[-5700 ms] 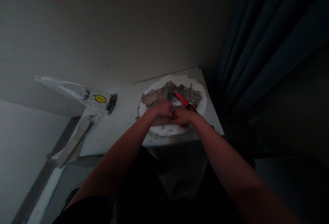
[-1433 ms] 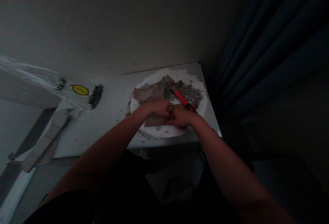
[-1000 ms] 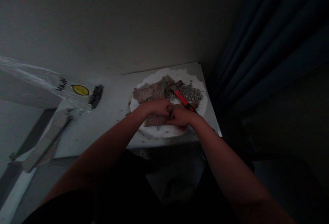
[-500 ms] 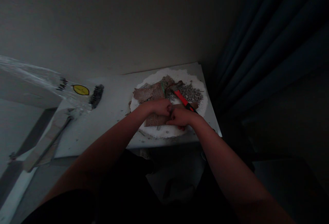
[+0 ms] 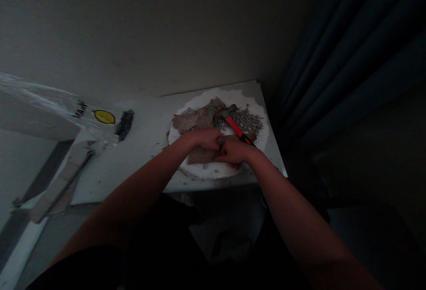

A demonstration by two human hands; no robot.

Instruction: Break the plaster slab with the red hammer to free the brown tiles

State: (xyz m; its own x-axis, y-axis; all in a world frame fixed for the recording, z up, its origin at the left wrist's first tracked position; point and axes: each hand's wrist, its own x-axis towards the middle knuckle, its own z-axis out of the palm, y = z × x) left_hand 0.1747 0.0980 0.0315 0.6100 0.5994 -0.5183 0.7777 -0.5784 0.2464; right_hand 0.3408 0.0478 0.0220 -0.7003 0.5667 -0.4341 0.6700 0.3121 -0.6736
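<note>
My left hand (image 5: 209,139), fingers curled, rests on a brown speckled flat piece (image 5: 195,155) at its upper side; what is inside its grip is hidden. Close against it, my right hand (image 5: 234,151) is closed on something I cannot make out, and a bit of red shows beneath it. Just beyond the hands lies a tool with a red and black handle (image 5: 235,127), its far end among grey chips. Another brown speckled piece (image 5: 191,120) lies behind my left hand. Under all this is a round white mat (image 5: 219,172).
Grey crumbled chips (image 5: 248,120) are heaped at the mat's back right. The white table (image 5: 140,157) carries clear plastic wrap with a yellow label (image 5: 104,116), a dark bristly object (image 5: 124,125) and a long brown strip (image 5: 60,183) at its left edge. A dark curtain (image 5: 353,59) hangs at right.
Almost nothing differs. Both hands keep their place and their closed shape; the near brown piece's left edge sits very slightly further left.
</note>
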